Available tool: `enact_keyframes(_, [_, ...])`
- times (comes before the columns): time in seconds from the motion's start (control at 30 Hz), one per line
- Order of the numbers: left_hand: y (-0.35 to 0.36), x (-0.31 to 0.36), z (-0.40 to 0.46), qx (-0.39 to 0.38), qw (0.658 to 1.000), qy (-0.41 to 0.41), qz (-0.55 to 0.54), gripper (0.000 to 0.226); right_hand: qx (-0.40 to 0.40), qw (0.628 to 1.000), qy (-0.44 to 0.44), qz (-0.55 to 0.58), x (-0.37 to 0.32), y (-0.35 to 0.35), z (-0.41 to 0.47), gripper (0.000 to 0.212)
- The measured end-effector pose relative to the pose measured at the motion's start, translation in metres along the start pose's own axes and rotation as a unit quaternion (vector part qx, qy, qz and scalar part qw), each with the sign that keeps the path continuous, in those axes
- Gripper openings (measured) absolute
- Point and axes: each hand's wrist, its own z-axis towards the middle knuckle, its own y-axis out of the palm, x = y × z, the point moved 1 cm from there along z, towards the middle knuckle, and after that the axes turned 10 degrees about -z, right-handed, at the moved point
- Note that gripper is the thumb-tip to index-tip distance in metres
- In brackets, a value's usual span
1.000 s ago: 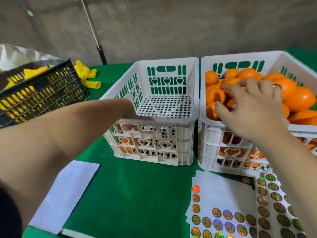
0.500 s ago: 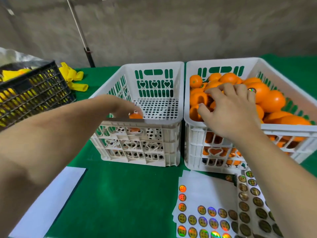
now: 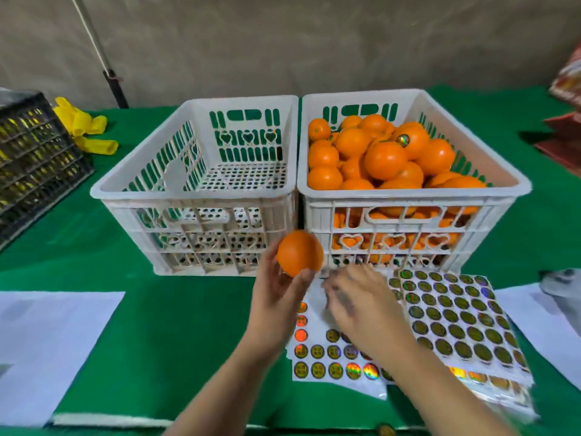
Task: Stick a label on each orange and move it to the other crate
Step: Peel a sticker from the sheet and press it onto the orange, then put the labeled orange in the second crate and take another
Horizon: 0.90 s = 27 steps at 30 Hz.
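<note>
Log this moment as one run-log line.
left hand: holds orange | right hand: blurred over sticker sheet | left crate: looks empty | right crate: full

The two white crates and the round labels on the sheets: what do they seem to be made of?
White crates: probably moulded plastic, matte, judging by the thick rims and the cut-out slots and hearts. Round labels: likely holographic foil stickers, since some flash rainbow colours, on white backing sheets that look like glossy release paper. The right hand over them is blurred.

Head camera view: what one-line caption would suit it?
Left hand holds an orange while right hand reaches over sticker sheets.
</note>
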Motion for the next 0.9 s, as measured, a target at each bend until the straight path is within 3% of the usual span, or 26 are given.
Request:
enact_keyframes(0.1, [0.000, -0.040, -0.006, 0.009, 0.991, -0.132, -0.037, 0.061, -0.212, 0.975, 0.042, 0.049, 0.013, 0.018, -0.029, 0.037])
enact_keyframes(0.2, [-0.006, -0.056, -0.002, -0.005, 0.986, -0.166, -0.031, 0.061, -0.284, 0.958, 0.010, 0.033, 0.014, 0.021, -0.035, 0.047])
enact_keyframes(0.6, [-0.005, -0.068, 0.002, -0.022, 0.987, -0.156, 0.039, 0.061, -0.227, 0.973, -0.032, -0.021, 0.004, 0.009, -0.040, 0.008])
enact_keyframes(0.7, [-0.004, -0.068, 0.000, -0.037, 0.987, -0.154, 0.039, 0.062, -0.190, 0.968, 0.085, 0.142, 0.013, -0.003, -0.035, 0.011])
enact_keyframes(0.77, [-0.003, -0.067, -0.001, -0.047, 0.986, -0.154, 0.036, 0.065, -0.117, 0.933, 0.204, 0.272, 0.018, -0.012, -0.017, 0.012])
enact_keyframes(0.83, [-0.002, -0.066, -0.001, -0.057, 0.986, -0.156, 0.030, 0.066, -0.068, 0.908, 0.263, 0.319, 0.020, -0.015, 0.006, 0.010])
enact_keyframes(0.9, [-0.001, -0.064, -0.003, -0.059, 0.987, -0.148, 0.032, 0.066, -0.093, 0.898, 0.274, 0.333, 0.016, -0.012, 0.023, 0.008])
